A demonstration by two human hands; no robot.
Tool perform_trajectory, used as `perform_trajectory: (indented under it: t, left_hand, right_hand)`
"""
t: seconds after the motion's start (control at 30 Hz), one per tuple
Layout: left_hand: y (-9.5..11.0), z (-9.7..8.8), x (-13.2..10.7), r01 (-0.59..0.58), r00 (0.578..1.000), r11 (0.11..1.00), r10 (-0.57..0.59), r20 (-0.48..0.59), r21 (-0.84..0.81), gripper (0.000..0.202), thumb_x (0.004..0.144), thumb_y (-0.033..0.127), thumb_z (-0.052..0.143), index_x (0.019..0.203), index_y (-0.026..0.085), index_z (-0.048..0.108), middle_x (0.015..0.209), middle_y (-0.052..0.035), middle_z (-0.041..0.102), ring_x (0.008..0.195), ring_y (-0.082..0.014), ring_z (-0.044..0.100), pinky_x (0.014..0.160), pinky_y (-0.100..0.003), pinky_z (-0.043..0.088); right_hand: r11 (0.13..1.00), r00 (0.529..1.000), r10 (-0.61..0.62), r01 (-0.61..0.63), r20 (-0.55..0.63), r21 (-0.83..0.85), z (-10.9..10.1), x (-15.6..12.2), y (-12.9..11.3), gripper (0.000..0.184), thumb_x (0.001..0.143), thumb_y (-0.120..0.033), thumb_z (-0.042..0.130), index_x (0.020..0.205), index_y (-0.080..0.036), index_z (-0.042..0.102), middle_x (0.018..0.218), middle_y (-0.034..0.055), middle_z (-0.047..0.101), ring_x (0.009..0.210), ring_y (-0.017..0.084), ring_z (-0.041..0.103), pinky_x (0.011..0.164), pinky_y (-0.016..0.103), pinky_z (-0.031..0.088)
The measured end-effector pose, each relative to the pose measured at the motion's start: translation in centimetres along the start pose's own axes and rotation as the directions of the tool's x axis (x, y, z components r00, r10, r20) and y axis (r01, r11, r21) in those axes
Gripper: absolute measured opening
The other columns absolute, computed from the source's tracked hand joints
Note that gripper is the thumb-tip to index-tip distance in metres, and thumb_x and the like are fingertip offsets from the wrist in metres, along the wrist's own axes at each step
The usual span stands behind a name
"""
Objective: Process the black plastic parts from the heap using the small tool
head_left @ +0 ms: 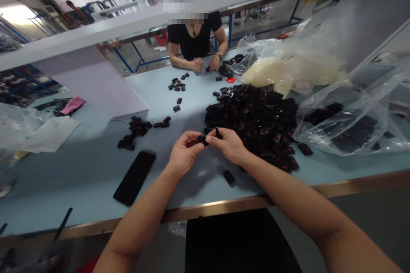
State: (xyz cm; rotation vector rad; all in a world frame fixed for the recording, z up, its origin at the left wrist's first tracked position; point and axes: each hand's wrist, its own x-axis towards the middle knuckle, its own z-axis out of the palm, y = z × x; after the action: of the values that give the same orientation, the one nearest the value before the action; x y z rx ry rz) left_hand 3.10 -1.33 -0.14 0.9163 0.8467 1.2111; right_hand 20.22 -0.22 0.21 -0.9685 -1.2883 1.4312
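Together, Two Hands Pinch Small Black Part Over Crowded Bench

Both hands work just in front of a heap [253, 123] of black parts flecked with red, on a pale blue table [80, 179]. The left hand [185, 152] has its fingers curled closed on a part [201, 139], and the right hand [228, 145] presses in from the other side, its thumb and forefinger pinched near the same piece; a thin black tip [218, 132] stands up there, though its link to the part is hard to tell. Most pieces appear to lie in the heap, while small clusters [133, 132] and [177, 86] sit apart, and a loose piece [229, 177] lies below the hands. Whether any are finished cannot be told. To the right, a clear bag [339, 123] holds more black parts, and a second bag [282, 70] holds a cream-coloured mass. A phone [134, 178] lies face down or dark near the table's edge. Across the table, a co-worker's hands [205, 64] work beside another scattering of parts.
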Motion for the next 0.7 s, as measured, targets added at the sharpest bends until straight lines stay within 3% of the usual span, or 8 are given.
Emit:
perform_trajectory:
  t: [0.13, 0.43, 0.57, 0.7]
  left_hand:
    - [-0.1, -0.2, 0.1, -0.008, 1.0, 1.0, 0.008, 0.007, 0.008, 0.034, 0.059, 0.018, 0.089, 0.088, 0.02, 0.07, 0.079, 0.0007, 0.072, 0.073, -0.0116, 0.067, 0.076, -0.026, 0.056]
    - [0.0, -0.3, -0.1, 0.045, 0.996, 0.998, -0.048, 0.08, 0.032, 0.039, 0.054, 0.02, 0.092, 0.086, 0.017, 0.069, 0.075, -0.0002, 0.074, 0.066, -0.0139, 0.07, 0.068, -0.027, 0.06]
    - [0.1, -0.2, -0.1, 0.045, 0.996, 0.999, -0.044, 0.072, -0.007, 0.038, 0.059, 0.019, 0.091, 0.09, 0.018, 0.069, 0.079, 0.0, 0.074, 0.071, -0.0136, 0.071, 0.071, -0.027, 0.061]
    - [0.2, -0.2, -0.1, 0.044, 0.997, 0.997, -0.039, 0.073, -0.064, 0.047, 0.067, 0.02, 0.087, 0.109, 0.025, 0.066, 0.085, 0.0019, 0.072, 0.074, -0.0141, 0.072, 0.072, -0.029, 0.062]
  right_hand:
    - [1.0, 0.999, -0.027, 0.026, 0.039, 0.012, -0.2, 0.1, 0.2, 0.03, 0.072, -0.047, 0.075, 0.074, -0.018, 0.066, 0.069, 0.0008, 0.064, 0.062, 0.013, 0.051, 0.06, 0.027, 0.038]
    - [0.966, 0.971, 0.12, -0.163, 0.207, 0.201, -0.6, 0.4, 1.0, 0.048, 0.058, -0.05, 0.087, 0.076, -0.019, 0.054, 0.061, -0.0033, 0.059, 0.052, 0.01, 0.046, 0.048, 0.022, 0.024]
    - [0.967, 0.976, 0.126, -0.161, 0.18, 0.196, -0.4, 0.7, 1.5, 0.049, 0.06, -0.052, 0.086, 0.076, -0.019, 0.054, 0.057, -0.0064, 0.052, 0.048, 0.007, 0.036, 0.046, 0.022, 0.02]
    - [0.963, 0.98, 0.135, -0.165, 0.149, 0.212, -0.2, 0.8, 1.5, 0.051, 0.062, -0.058, 0.084, 0.076, -0.019, 0.054, 0.056, -0.0077, 0.047, 0.048, 0.007, 0.033, 0.045, 0.022, 0.021]
